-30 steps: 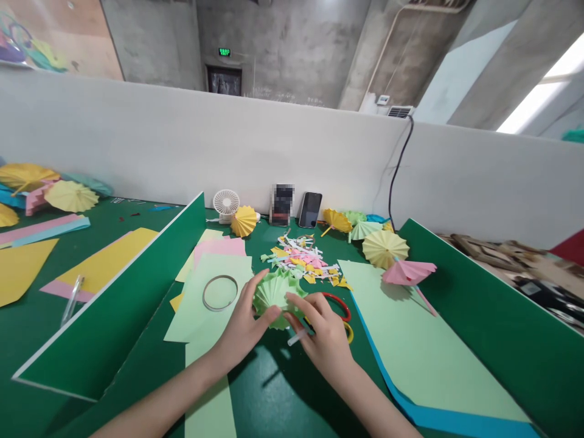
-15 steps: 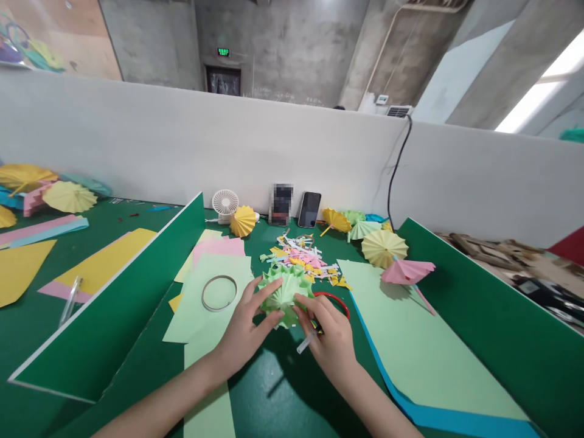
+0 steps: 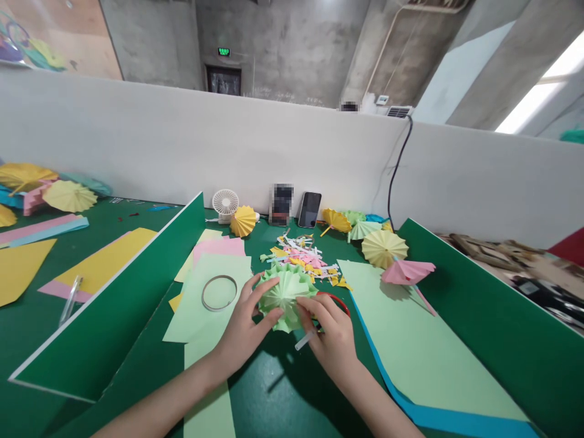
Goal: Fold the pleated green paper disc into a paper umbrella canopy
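OK so my paper canopy [image 3: 286, 298] is between my left hand [image 3: 252, 317] and right hand [image 3: 331, 331], scrap pile [image 3: 303, 257] just behind it, scissors [image 3: 338, 298] partly hidden behind my right. Left of that, a tape ring [image 3: 203, 294] lies on paper sheets [image 3: 196, 328]. Fan [image 3: 225, 203] and phone [image 3: 309, 210] line the surface's [image 3: 255, 395] far edge; paper umbrellas [image 3: 385, 247] crowd my section's far right corner, beside the right divider [image 3: 483, 316].

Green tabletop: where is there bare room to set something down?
Bare tabletop in the foreground, between the lower light-green sheet and blue sheet; a narrower strip separates the left divider from that light-green sheet. Crowded beyond left hand and right hand: paper scraps, smartphone, paper parasols.
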The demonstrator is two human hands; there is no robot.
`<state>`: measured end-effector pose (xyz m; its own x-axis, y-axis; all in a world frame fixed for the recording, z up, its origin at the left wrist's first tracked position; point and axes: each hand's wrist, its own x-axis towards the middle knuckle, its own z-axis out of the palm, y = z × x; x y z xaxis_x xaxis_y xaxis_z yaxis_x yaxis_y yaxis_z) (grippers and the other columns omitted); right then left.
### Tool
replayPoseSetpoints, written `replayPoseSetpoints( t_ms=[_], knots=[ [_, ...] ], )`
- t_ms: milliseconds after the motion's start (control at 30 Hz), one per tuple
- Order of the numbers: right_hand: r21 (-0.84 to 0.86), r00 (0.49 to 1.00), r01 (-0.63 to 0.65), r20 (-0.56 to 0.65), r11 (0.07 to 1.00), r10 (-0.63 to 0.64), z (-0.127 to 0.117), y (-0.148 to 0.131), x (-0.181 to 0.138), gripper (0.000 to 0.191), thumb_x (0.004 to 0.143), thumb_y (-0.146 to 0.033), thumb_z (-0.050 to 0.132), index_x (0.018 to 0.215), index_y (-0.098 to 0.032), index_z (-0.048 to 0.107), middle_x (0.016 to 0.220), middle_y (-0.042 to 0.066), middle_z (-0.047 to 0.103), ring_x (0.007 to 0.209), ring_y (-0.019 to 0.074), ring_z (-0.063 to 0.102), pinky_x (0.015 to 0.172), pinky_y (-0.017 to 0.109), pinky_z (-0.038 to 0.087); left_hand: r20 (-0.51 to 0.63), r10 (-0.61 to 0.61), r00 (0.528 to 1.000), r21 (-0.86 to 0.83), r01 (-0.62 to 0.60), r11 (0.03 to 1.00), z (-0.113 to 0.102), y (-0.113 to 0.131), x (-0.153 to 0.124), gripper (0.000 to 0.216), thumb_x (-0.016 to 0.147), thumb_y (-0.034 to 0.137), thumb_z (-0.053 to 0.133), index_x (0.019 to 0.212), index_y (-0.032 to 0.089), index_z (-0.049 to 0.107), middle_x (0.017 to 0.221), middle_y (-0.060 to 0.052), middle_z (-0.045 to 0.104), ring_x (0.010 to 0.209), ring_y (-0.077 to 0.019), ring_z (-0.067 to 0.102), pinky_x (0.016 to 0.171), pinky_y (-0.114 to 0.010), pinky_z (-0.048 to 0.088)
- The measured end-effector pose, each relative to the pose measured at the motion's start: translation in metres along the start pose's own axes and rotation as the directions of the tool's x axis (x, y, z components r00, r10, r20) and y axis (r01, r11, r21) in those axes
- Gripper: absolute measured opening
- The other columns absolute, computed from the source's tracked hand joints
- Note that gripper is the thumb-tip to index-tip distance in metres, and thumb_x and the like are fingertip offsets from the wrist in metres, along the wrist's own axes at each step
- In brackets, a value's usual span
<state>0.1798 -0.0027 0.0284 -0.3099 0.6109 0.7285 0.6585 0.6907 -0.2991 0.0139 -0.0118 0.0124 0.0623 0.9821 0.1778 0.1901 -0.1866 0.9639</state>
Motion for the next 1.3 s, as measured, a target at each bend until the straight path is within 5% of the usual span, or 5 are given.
replayPoseSetpoints(
  t_ms=[200,467,867,1067,1300],
  knots=[
    [0.323,0.838,-0.53,0.061,0.784,0.542,-0.006,0.009,0.012,0.028,0.081,-0.037,0.046,0.1,-0.018,0.052,0.062,-0.002,0.044,0.051,0.0114,0.04,0.047,0.023,0.035,-0.095,-0.004,0.995,0.007,0.005,1.0,-0.003,-0.006,0.004,0.046,0.077,0.042,0.052,0.121,0.033,0.042,0.137,-0.004,0.024,0.126,-0.0266,0.028,0.098,-0.039,0.034],
    [0.514,0.631,-0.77,0.526,0.378,0.57,0.002,0.008,0.017,0.041,0.074,-0.058,0.047,0.067,-0.018,0.048,0.049,-0.009,0.02,0.042,0.0058,0.017,0.04,0.02,0.013,-0.146,0.041,0.988,0.001,-0.042,0.999,0.001,-0.005,-0.001,0.081,0.071,0.036,0.062,0.135,0.03,0.014,0.14,-0.008,0.023,0.127,-0.0271,0.027,0.102,-0.042,0.026],
    [0.548,0.635,-0.765,0.553,0.339,0.54,0.012,-0.02,0.007,0.062,0.079,-0.06,0.037,0.118,-0.013,0.05,0.048,-0.008,0.022,0.043,0.0077,0.021,0.042,0.021,0.016,0.154,0.13,0.979,-0.162,-0.104,0.981,0.003,-0.009,-0.007,0.078,0.072,0.064,0.039,0.137,0.028,0.014,0.147,-0.006,0.011,0.133,-0.0269,0.01,0.108,-0.042,0.014],
    [0.555,0.634,-0.765,0.555,0.329,0.538,0.013,-0.019,0.005,0.061,0.078,-0.061,0.039,0.115,-0.015,0.053,0.049,-0.007,0.023,0.044,0.0087,0.022,0.042,0.021,0.017,0.213,-0.056,0.976,-0.574,0.171,0.801,0.006,0.0,-0.008,0.059,0.083,0.059,0.022,0.135,0.042,0.0,0.146,0.004,0.015,0.13,-0.0212,0.025,0.101,-0.039,0.033],
    [0.568,0.69,-0.718,0.502,0.402,0.522,0.019,-0.013,-0.002,0.051,0.081,-0.053,0.039,0.117,-0.019,0.051,0.059,-0.001,0.046,0.049,0.0115,0.038,0.042,0.022,0.03,0.381,-0.189,0.905,-0.723,0.419,0.55,0.009,0.001,0.002,0.055,0.085,0.056,0.025,0.128,0.026,0.04,0.132,-0.003,0.044,0.121,-0.0235,0.04,0.1,-0.041,0.034]
  ],
)
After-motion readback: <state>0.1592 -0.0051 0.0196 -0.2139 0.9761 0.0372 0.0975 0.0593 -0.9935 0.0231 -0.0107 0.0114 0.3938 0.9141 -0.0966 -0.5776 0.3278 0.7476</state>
